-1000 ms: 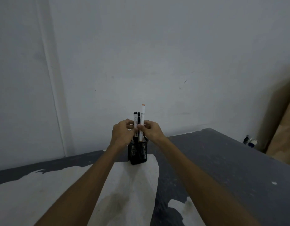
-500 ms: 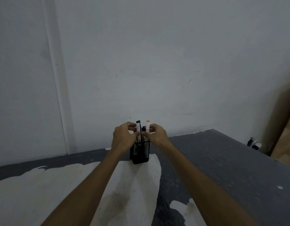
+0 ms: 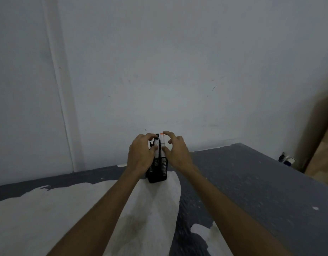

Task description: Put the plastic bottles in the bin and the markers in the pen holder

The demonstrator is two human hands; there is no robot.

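Note:
A black mesh pen holder (image 3: 157,171) stands on the table near the wall. Two white markers stand upright in it: an orange-capped marker (image 3: 162,144) and, left of it, a black-capped marker (image 3: 156,147). My left hand (image 3: 140,154) curls around the black-capped marker, index finger over its top and thumb on its barrel. My right hand (image 3: 176,152) is just right of the orange-capped marker with fingers spread, the thumb close to the barrel. No plastic bottle or bin is clearly in view.
The table (image 3: 251,182) is dark grey with large worn white patches. Small dark and white items (image 3: 287,159) lie past its far right corner. A brown board (image 3: 323,154) leans at the right. A pale wall rises right behind the holder.
The markers, held above the holder a second ago, have gone down into it. My right hand has spread its fingers and come off the orange-capped marker.

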